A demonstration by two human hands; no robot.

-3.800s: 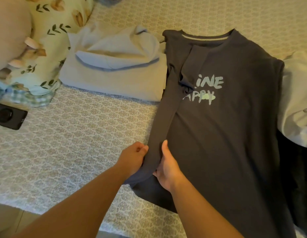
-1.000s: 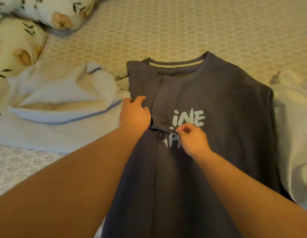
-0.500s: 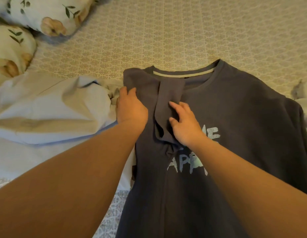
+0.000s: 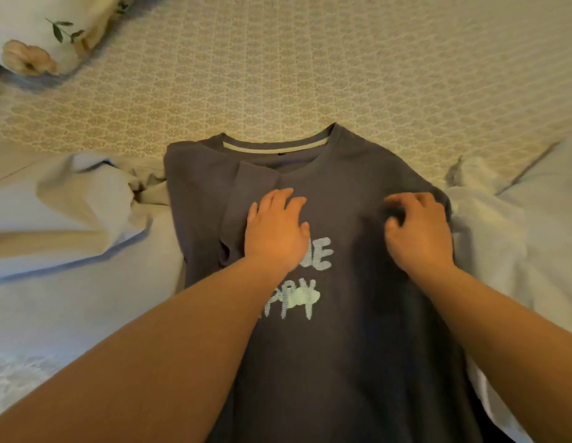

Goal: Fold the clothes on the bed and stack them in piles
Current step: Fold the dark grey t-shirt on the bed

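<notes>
A dark grey T-shirt (image 4: pixel 348 346) with pale lettering lies front up on the bed, collar pointing away from me. Its left side and sleeve are folded in over the chest. My left hand (image 4: pixel 275 231) lies flat on that folded sleeve, fingers spread, pressing it down. My right hand (image 4: pixel 418 228) is at the shirt's right shoulder, fingers curled and pinching a bunch of the grey fabric. A folded pale blue garment (image 4: pixel 64 219) lies to the left of the shirt.
A white garment (image 4: pixel 514 238) lies crumpled to the right, touching the shirt's edge. The patterned bedspread (image 4: pixel 310 65) stretches beyond the collar. A floral pillow (image 4: pixel 38 36) sits at the far left corner.
My left hand has shifted right from the shirt's left edge onto the folded sleeve. My right hand left the sleeve and went across to the right shoulder, where it now pinches the cloth.
</notes>
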